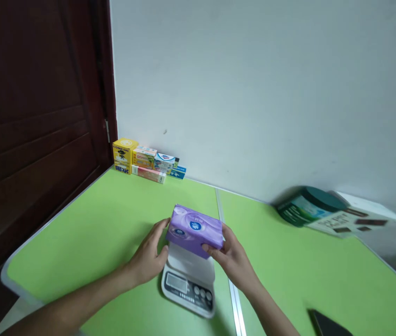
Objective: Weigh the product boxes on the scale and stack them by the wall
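Hands [149, 259] around soft purple tissue pack [195, 229]

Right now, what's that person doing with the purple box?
A person holds a purple rectangular tissue pack between both hands, the left hand on one end and the right hand on the other. It sits just over a small white digital kitchen scale on the green table; whether it rests on the scale is unclear. Small colourful boxes line the wall, and a dark green round tub lies at the right.
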Demonstrator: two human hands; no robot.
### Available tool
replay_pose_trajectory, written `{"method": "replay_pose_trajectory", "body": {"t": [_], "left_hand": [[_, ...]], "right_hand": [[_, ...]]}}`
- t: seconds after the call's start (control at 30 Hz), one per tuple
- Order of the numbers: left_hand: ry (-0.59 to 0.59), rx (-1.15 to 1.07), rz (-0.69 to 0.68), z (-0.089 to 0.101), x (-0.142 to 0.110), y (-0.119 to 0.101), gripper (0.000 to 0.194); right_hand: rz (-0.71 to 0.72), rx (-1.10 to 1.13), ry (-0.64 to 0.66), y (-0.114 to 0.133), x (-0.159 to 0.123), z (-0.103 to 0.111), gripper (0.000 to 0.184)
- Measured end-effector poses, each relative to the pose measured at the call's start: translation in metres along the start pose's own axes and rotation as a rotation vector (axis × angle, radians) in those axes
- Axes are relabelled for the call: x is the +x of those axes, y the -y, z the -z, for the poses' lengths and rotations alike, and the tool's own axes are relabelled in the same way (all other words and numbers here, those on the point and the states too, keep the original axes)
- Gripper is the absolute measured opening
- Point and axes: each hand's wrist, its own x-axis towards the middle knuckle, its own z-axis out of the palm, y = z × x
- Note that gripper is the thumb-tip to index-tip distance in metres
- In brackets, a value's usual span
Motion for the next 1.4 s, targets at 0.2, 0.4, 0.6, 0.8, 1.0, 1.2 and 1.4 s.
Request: {"method": "replay_pose_trajectory", "body": {"t": [0.2,0.4,0.6,0.8,1.0,1.2,1.4], "left_hand": [[-0.377,0.190,-0.139,0.069,0.096,0.062,0.074],[-0.590,0.195,-0.023,0.119,0.187,0.116,0.086],[-0.634,0.213,0.022,0.113,0.233,0.146,0.091],[-0.703,0.293,-0.040,0.090,0.243,0.163,0.099],[-0.676,0.383,-0.066,0.081,0.242,0.171,0.102],[-0.682,0.437,-0.087,0.081,0.243,0.178,0.103],[-0.736,0.387,-0.154,0.084,0.236,0.171,0.095]], "right_hand": [[0.024,-0.098,-0.135,0.024,0.053,-0.007,0.055],[-0.089,-0.003,-0.201,0.046,0.125,-0.023,0.042],[-0.234,0.070,-0.239,0.071,0.231,-0.039,0.044],[-0.186,0.075,-0.104,0.084,0.341,-0.057,0.047],[-0.252,-0.008,-0.186,0.084,0.394,-0.086,0.033],[-0.209,0.068,-0.167,0.089,0.386,-0.092,0.029],[-0.088,0.126,-0.200,0.079,0.336,-0.072,0.010]]}}
